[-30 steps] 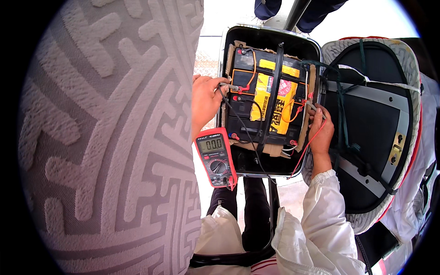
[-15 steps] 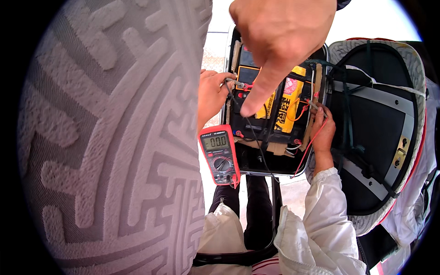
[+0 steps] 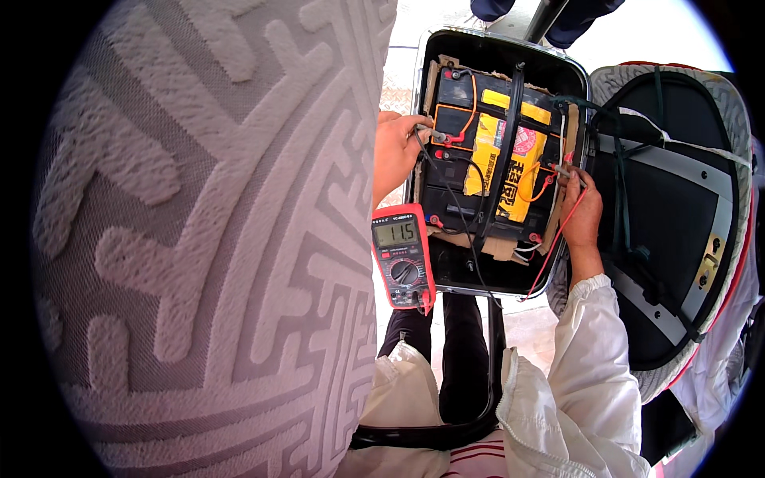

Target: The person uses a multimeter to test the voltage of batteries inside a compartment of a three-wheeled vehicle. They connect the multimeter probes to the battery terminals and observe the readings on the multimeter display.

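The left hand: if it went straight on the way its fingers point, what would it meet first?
Probably the red-sleeved wire end on the battery pack, reached first by the grey probe in the left hand. Depth is unclear from above, so the tip may be touching it.

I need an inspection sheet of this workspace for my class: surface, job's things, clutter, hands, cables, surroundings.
Surface: open black box.
Job's things: batteries packed in the box; red meter at its near left corner, digits on screen, support unclear.
Clutter: cardboard edging the batteries.
Hands: left hand pinches the left probe; right hand holds the right probe; tip contact too small to tell.
Cables: black lead at left probe, red lead at right; orange wire on the batteries.
Surroundings: padded panel right, patterned fabric left, another person's legs beyond.
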The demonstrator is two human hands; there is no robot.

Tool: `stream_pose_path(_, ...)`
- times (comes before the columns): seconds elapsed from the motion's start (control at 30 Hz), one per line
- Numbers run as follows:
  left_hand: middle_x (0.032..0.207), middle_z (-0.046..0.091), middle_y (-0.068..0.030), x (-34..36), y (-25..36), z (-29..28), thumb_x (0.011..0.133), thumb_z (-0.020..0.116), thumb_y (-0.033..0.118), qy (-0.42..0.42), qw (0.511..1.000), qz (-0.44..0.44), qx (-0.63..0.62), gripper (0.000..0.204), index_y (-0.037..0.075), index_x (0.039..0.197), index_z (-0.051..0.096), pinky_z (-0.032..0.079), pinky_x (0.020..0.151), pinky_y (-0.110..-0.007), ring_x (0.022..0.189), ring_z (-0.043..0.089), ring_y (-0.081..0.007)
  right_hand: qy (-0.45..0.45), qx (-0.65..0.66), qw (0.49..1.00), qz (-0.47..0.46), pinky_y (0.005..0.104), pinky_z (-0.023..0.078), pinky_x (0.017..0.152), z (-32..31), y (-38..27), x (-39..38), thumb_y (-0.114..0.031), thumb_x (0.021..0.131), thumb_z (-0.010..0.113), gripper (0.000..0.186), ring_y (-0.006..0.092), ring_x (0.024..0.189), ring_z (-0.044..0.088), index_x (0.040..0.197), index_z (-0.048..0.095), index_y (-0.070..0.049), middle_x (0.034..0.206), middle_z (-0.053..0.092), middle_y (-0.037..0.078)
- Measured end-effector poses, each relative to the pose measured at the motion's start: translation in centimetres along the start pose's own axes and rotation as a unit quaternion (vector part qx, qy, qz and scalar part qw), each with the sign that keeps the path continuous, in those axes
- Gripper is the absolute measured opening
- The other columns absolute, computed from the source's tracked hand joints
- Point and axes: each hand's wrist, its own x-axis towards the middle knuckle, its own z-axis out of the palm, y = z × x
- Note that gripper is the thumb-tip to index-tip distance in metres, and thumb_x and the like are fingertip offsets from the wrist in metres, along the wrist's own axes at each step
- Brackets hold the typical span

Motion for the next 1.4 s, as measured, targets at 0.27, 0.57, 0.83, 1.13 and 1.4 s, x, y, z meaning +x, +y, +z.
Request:
stream_pose_path(0.27,0.080,0.069,-0.0054,-0.2,-0.3,0.1,0.093,0.070,0.024,-0.002,1.000,-0.001,-0.004,0.016,0.016,0.105,0.077,0.039,0.101,-0.040,0.091,0.064,-0.0246,-0.002,-0.006,1.000,-0.012,0.0360,0.056,0.081,0.2,-0.4,0.1,-0.021,0.107,0.052,0.033,0.0280,0.090,0.076,0.121,0.067,0.005,0.094,0.077,0.018)
stream_pose_path(0.57,0.079,0.069,-0.0056,0.1,-0.3,0.2,0.094,0.070,0.024,0.000,1.000,-0.003,-0.003,0.015,0.017,0.105,0.077,0.039,0.101,-0.040,0.091,0.064,-0.0250,-0.010,-0.027,1.000,-0.013,0.0366,0.056,0.079,0.1,-0.4,0.4,-0.022,0.107,0.053,0.034,0.0282,0.087,0.076,0.120,0.067,0.006,0.094,0.076,0.018)
stream_pose_path(0.83,0.079,0.069,-0.0055,0.0,-0.6,0.4,0.092,0.071,0.022,0.004,1.000,-0.016,-0.004,0.015,0.017,0.105,0.077,0.040,0.101,-0.040,0.090,0.064,-0.0254,-0.011,0.002,1.000,-0.015,0.0360,0.057,0.078,0.2,-0.6,0.6,-0.020,0.107,0.054,0.032,0.0274,0.086,0.076,0.119,0.067,0.006,0.092,0.076,0.019)
stream_pose_path(1.13,0.077,0.067,-0.0042,0.1,-0.3,0.2,0.092,0.071,0.021,-0.010,1.000,-0.012,-0.010,0.017,0.018,0.107,0.078,0.038,0.103,-0.041,0.089,0.064,-0.0241,-0.010,-0.013,1.000,-0.018,0.0371,0.057,0.078,0.2,-0.8,0.7,-0.021,0.107,0.053,0.034,0.0283,0.086,0.076,0.119,0.066,0.008,0.092,0.076,0.019)
stream_pose_path(1.4,0.078,0.068,-0.0048,0.1,-0.9,0.6,0.092,0.070,0.020,0.003,1.000,-0.013,-0.006,0.017,0.017,0.107,0.077,0.039,0.102,-0.041,0.089,0.064,-0.0249,-0.013,-0.002,1.000,-0.011,0.0368,0.057,0.079,0.2,-1.4,1.0,-0.021,0.107,0.053,0.034,0.0291,0.088,0.076,0.120,0.066,0.008,0.094,0.076,0.020)
